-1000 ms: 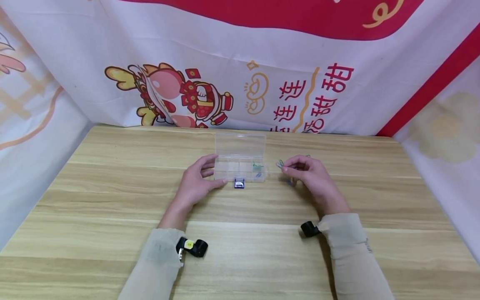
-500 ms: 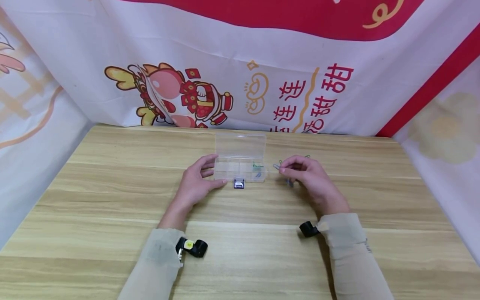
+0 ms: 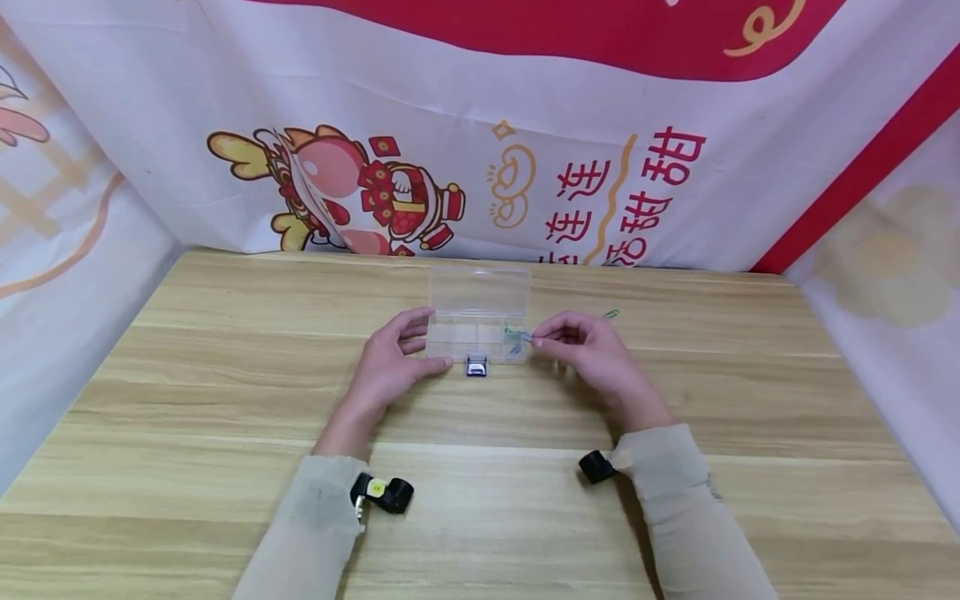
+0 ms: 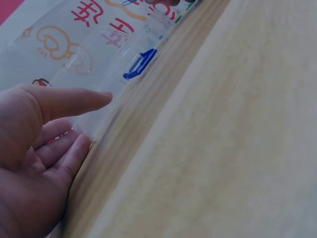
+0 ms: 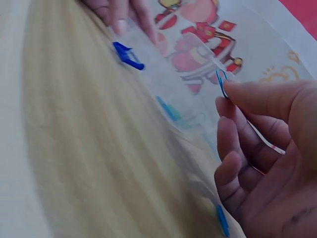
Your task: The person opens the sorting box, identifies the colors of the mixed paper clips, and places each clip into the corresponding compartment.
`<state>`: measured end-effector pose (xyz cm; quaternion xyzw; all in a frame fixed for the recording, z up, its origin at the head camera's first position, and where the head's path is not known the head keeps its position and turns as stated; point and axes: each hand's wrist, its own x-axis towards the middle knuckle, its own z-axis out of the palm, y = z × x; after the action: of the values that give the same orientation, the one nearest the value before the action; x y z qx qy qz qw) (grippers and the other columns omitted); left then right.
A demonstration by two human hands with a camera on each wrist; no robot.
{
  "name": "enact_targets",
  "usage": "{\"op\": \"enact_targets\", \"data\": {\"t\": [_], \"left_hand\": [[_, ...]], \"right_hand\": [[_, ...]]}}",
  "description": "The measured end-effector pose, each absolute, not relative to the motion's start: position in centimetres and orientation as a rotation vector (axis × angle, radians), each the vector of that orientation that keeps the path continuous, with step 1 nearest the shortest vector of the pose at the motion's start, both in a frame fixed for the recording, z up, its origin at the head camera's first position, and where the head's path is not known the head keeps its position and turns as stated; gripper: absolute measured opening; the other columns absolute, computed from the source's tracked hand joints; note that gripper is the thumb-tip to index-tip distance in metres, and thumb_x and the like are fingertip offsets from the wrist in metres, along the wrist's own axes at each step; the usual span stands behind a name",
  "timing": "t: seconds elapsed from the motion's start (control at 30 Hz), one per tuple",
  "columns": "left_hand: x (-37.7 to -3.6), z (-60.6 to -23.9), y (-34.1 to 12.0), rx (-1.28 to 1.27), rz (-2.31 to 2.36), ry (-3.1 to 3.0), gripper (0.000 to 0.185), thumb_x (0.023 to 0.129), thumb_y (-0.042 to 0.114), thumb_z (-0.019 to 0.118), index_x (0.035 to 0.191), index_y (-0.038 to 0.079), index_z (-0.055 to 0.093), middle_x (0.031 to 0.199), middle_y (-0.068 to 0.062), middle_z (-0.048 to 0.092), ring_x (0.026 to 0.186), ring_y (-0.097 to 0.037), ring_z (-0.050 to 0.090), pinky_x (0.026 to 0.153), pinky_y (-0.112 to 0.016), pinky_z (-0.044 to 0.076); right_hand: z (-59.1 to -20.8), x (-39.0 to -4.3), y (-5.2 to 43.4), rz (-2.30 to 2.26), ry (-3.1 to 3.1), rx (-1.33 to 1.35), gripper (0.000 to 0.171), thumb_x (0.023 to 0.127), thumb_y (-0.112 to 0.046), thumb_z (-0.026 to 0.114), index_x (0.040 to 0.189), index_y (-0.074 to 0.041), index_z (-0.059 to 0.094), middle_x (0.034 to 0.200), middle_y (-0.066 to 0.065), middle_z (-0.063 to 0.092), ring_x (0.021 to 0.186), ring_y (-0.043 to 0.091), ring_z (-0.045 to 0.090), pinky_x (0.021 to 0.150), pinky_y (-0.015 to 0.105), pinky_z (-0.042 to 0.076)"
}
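Observation:
A clear, compartmented plastic box (image 3: 453, 350) stands on the table with its lid (image 3: 480, 292) raised. My left hand (image 3: 393, 350) holds its left end, thumb along the front edge and fingers round the side. Between thumb and index finger my right hand (image 3: 585, 350) pinches a blue paper clip (image 5: 219, 78) over the box's right end. Inside, green paper clips (image 3: 512, 332) lie in the back right compartment and blue ones in the front right. A dark blue latch (image 3: 476, 367) hangs at the box's front.
A green paper clip (image 3: 611, 314) lies on the wooden table (image 3: 480, 500) behind the right hand. Another blue clip (image 5: 223, 220) shows beneath that hand in the right wrist view. A printed cloth (image 3: 480, 108) hangs along the table's back edge.
My right hand has shifted left with the blue paper clip, from beside the box to over its right end. The left hand and the box stay in place.

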<state>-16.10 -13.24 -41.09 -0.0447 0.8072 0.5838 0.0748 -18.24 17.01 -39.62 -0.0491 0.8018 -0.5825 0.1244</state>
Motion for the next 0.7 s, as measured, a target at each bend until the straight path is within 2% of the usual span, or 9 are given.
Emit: {"op": "enact_targets", "data": {"t": [0.2, 0.53, 0.7], "left_hand": [[-16.2, -41.0, -13.5, -0.122, 1.782, 2.378, 0.083, 0.085, 0.005, 0.089, 0.158, 0.017, 0.053, 0.156, -0.015, 0.058, 0.143, -0.036, 0.059, 0.123, -0.047, 0.051], [-16.3, -40.5, -13.9, -0.149, 1.797, 2.296, 0.084, 0.085, -0.002, 0.087, 0.159, 0.016, 0.051, 0.159, -0.015, 0.055, 0.146, -0.037, 0.057, 0.123, -0.047, 0.051], [-16.4, -40.4, -14.0, -0.153, 1.806, 2.267, 0.086, 0.084, -0.004, 0.086, 0.159, 0.017, 0.051, 0.161, -0.014, 0.053, 0.147, -0.037, 0.055, 0.124, -0.046, 0.05]], "right_hand": [[-39.6, -17.8, 15.6, -1.628, 2.419, -0.154, 0.015, 0.096, -0.014, 0.08, 0.109, -0.007, 0.077, 0.095, 0.002, 0.072, 0.08, 0.018, 0.06, 0.063, 0.024, 0.053], [-40.0, -17.8, 15.1, -1.509, 2.525, -0.113, 0.008, 0.098, -0.015, 0.078, 0.106, -0.012, 0.078, 0.099, 0.005, 0.072, 0.085, 0.021, 0.061, 0.069, 0.027, 0.054], [-40.0, -17.7, 15.1, -1.505, 2.54, -0.128, 0.008, 0.098, -0.015, 0.079, 0.105, -0.012, 0.078, 0.098, 0.006, 0.072, 0.084, 0.022, 0.061, 0.068, 0.026, 0.054]]}}
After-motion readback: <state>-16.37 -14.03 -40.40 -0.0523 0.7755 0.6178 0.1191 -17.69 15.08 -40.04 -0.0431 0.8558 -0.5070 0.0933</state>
